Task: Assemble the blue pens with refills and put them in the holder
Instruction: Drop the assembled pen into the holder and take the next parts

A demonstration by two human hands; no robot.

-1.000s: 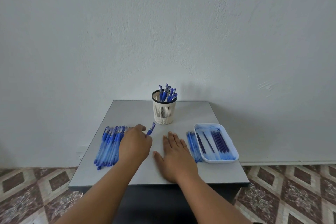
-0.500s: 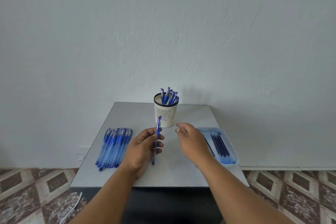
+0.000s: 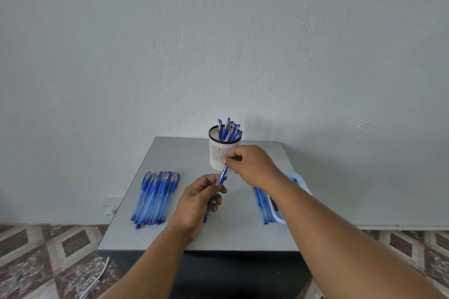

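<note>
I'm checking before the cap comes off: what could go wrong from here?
The right hand pinches the top of the blue pen close in front of the white slotted pen holder; a sharp pull could knock it over. That forearm also hangs over the white plastic refill tray and may nudge it.

A grey tabletop [image 3: 184, 153] stands against a pale, rough-plastered wall [image 3: 218, 43]. The floor [image 3: 36, 257] has brown and cream diamond tiles. A white cable [image 3: 97, 279] lies at near left.
</note>
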